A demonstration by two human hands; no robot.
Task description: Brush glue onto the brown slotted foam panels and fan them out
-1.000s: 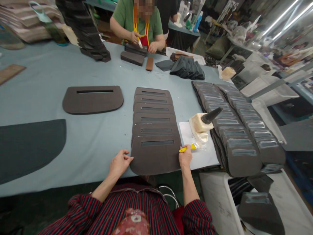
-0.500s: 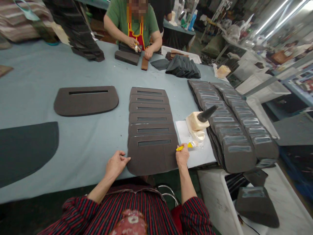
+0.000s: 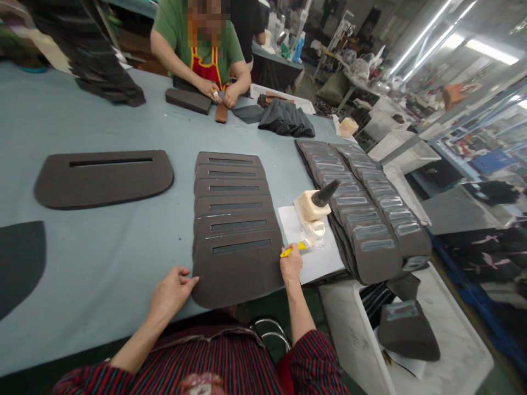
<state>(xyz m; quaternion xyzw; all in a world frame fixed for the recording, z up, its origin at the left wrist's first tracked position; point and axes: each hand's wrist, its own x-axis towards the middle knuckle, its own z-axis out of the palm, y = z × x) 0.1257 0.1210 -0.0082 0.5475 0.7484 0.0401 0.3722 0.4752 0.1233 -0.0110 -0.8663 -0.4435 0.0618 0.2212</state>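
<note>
Left hand (image 3: 172, 293): fingertips together at the left side of the panels (image 3: 236, 269), on the bench's (image 3: 123, 241) near edge. Right hand (image 3: 291, 264): brush (image 3: 293, 249) pinched, at their right side. Glue bottle (image 3: 309, 211): just beyond, on paper (image 3: 325, 263).

Head cam, fwd & down

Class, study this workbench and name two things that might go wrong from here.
The left hand and right hand are at the edges of the overlapping dark panels; a nudge might skew their row. The yellow-handled brush is right beside the panels, so its bristles could smear one.
</note>
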